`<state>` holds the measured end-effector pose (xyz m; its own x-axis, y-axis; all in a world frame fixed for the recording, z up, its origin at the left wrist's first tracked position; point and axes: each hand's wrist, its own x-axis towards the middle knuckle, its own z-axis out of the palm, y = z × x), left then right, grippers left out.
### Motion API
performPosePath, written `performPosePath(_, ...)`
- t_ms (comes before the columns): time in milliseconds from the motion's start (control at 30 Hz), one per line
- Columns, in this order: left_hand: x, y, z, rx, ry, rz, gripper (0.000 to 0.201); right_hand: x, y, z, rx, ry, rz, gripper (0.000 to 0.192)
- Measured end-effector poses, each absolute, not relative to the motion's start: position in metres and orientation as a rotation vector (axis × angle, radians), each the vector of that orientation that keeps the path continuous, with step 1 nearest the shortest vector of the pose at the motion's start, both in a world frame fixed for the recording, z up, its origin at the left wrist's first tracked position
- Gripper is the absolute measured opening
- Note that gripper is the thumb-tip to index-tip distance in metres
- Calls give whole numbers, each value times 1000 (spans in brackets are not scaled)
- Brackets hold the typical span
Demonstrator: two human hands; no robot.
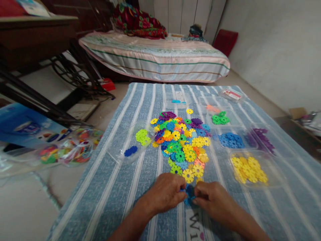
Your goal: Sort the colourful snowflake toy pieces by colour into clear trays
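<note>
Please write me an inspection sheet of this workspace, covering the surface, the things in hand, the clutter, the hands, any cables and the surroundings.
Surface: striped blue cloth on the floor.
Things in hand: blue discs pinched between both hands; mixed disc pile just beyond.
Clutter: clear trays with yellow discs, blue discs, purple discs, green discs; bags of toys left of the cloth.
Hands: left hand and right hand both shut on the blue discs.
Cables: nothing seen.
Surroundings: bed, dark table, white wall.
</note>
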<state>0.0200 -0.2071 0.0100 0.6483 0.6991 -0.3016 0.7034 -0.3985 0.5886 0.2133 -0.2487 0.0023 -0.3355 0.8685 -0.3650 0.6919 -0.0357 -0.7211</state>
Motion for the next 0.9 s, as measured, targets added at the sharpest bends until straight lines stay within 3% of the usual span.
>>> performPosePath(200, 16, -209, 8, 2145, 1099, 19, 8, 200, -247, -10, -1681, -2200, 1213, 6)
performPosePath(467, 13, -209, 8, 2113, 1113, 26, 6, 191, -248, -21, -1659, -2418, 1012, 35)
performPosePath(600, 10, -208, 8, 2095, 1148, 73, 7, 191, -247, -22, -1657, -2466, 1019, 27)
performPosePath(800, 5, -204, 5, 2072, 1255, 135, 19, 194, -236, -5, -1589, -2341, 1272, 11)
performPosePath(900, 3, -205, 3, 2082, 1279, 160, 20, 197, -208, 17, -1562, -2308, 1163, 9)
